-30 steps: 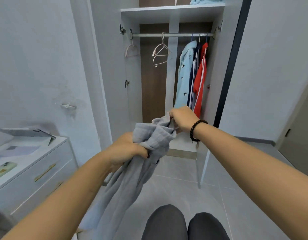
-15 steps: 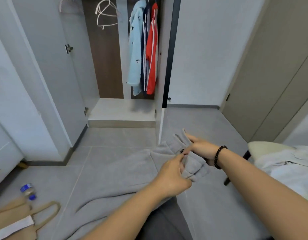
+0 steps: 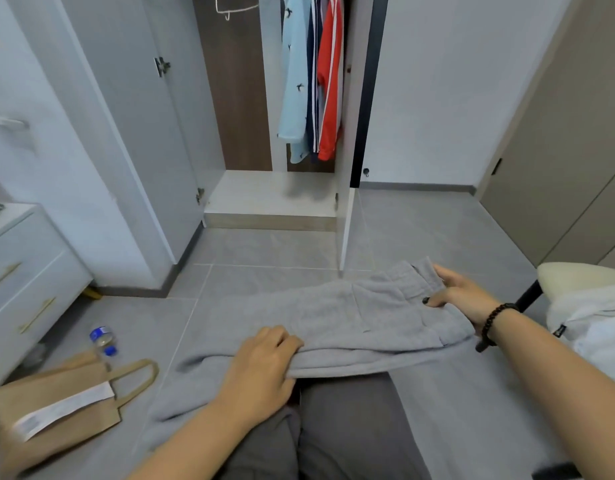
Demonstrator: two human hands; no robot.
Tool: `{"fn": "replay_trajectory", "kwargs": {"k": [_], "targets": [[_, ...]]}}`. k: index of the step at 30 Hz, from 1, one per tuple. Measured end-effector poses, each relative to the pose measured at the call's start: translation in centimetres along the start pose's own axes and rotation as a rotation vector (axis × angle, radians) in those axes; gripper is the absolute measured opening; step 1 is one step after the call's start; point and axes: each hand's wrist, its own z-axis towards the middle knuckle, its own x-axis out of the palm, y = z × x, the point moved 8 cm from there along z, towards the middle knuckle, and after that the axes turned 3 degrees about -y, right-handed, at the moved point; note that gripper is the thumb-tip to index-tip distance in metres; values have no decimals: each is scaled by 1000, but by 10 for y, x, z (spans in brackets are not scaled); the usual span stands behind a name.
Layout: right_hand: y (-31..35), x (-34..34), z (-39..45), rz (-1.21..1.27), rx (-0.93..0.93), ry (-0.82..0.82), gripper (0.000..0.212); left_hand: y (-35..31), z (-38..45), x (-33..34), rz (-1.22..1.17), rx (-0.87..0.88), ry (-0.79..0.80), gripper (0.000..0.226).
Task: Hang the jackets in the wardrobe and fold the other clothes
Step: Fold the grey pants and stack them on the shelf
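1. While the grey trousers (image 3: 337,320) are stretched out across the person's lap, their waistband end is held by the right hand (image 3: 463,294), with thumb and fingers pinched on the cloth.
2. The lower edge of a leg is gripped by the left hand (image 3: 261,367), its fingers curled over the fabric.
3. Three jackets are seen hung in the open wardrobe (image 3: 271,199): a light blue jacket (image 3: 294,81), a navy jacket (image 3: 314,81) and a red jacket (image 3: 330,81).
4. A paper bag (image 3: 60,403) and a bottle (image 3: 103,341) are seen on the floor at the left.

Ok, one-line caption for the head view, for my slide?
Both hands, left and right, hold grey trousers across the lap before the open wardrobe.
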Motion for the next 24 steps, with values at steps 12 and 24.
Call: {"fn": "replay_trajectory", "kwargs": {"k": [12, 24], "targets": [[3, 17, 20, -591, -49, -72, 74, 26, -32, -20, -192, -189, -46, 23], [47, 208, -122, -787, -1146, 207, 20, 67, -73, -48, -256, -184, -66, 54]]}}
